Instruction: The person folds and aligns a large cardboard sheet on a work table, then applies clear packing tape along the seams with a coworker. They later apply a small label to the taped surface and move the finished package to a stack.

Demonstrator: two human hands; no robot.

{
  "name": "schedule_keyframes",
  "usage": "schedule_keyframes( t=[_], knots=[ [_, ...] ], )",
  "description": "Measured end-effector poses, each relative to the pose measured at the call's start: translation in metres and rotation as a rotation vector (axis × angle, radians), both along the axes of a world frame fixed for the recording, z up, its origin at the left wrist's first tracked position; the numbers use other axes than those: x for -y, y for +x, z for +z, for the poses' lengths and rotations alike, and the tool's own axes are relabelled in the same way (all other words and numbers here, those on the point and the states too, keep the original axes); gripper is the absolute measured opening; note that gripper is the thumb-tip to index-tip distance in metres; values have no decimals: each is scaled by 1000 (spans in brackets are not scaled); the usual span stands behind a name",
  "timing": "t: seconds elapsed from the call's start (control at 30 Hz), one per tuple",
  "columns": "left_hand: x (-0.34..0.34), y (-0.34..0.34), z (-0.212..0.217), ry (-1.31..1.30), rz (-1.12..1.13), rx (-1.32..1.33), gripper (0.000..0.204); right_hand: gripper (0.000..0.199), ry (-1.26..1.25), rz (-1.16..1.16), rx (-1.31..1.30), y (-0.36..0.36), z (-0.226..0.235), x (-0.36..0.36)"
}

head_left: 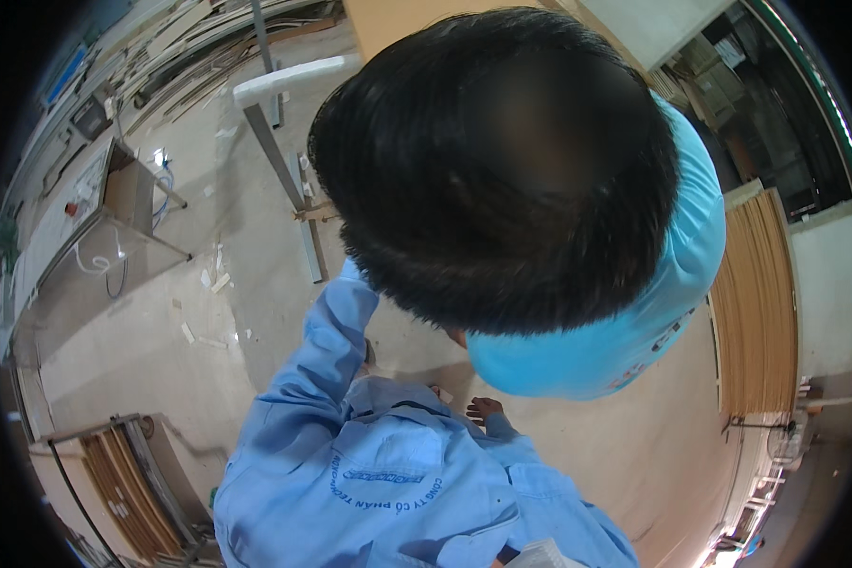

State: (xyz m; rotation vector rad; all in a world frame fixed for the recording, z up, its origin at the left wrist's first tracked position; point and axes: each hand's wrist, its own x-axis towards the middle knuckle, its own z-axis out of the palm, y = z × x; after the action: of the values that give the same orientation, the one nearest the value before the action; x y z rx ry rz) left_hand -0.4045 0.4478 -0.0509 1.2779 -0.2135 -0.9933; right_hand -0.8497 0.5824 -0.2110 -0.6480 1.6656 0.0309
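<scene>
My left arm (pixel 317 331), in a blue work sleeve, reaches forward. Its hand is out of sight behind a co-worker's dark-haired head (pixel 426 189), which fills the upper middle of the head view. Low beside my body hangs my right hand (pixel 484 409), small in the picture, its fingers loosely apart and nothing seen in them. The co-worker, in a turquoise shirt (pixel 587 360), stands close in front of me. A bit of skin (pixel 456 336) shows under the head; whose it is I cannot make out.
Ahead on the left stands a metal frame with a white-wrapped bar (pixel 293 80). A work table (pixel 76 213) is at far left. Stacked boards stand at right (pixel 755 303) and on a rack at lower left (pixel 128 488). Scraps (pixel 220 282) litter the concrete floor.
</scene>
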Motion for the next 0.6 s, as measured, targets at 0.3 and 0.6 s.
schedule_keyframes(
  t=[0.3,0.6],
  knots=[
    [-94,43,-30,-36,632,432,45,39,-9,91,11,0,-5,18],
    [-177,142,-102,237,979,698,35,39,-30,190,39,-2,-8,33]
  ],
)
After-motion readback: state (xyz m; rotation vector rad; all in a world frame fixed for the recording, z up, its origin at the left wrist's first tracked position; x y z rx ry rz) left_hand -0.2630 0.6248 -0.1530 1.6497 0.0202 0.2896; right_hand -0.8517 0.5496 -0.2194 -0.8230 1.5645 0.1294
